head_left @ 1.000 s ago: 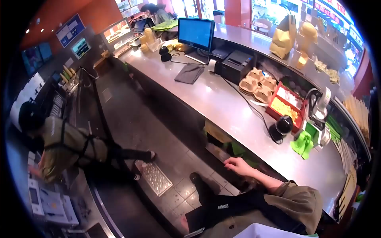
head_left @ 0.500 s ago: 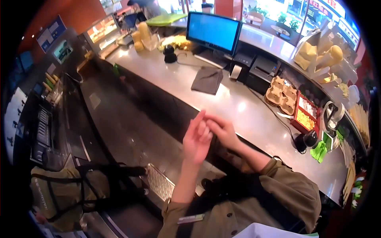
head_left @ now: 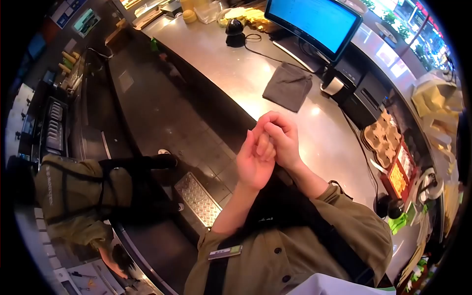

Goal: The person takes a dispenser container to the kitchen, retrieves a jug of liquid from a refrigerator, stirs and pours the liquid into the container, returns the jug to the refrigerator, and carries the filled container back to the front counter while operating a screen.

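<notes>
My left hand (head_left: 256, 160) is raised in front of my chest, palm toward me, its fingers curled in and its thumb pointing up. Against it presses my right hand (head_left: 285, 140), with bent fingers closed over the upper part of the left hand. Where the two meet, the fingertips are partly hidden, and no object shows between them. Both hands are in the air by the near edge of the steel counter (head_left: 339, 147). A folded grey cloth (head_left: 288, 87) lies on the counter beyond them.
On the counter stand a monitor (head_left: 314, 24), a black scanner (head_left: 235, 32), a receipt printer (head_left: 364, 98), cardboard cup carriers (head_left: 382, 136) and a red divided box (head_left: 397, 179). At left a co-worker (head_left: 83, 184) bends over another worktop. A metal plate (head_left: 197, 196) is on the floor.
My right fingers, stretched toward the left fingertip before, are now bent over the left hand. The view has shifted, and the co-worker's arm and a foot now show.
</notes>
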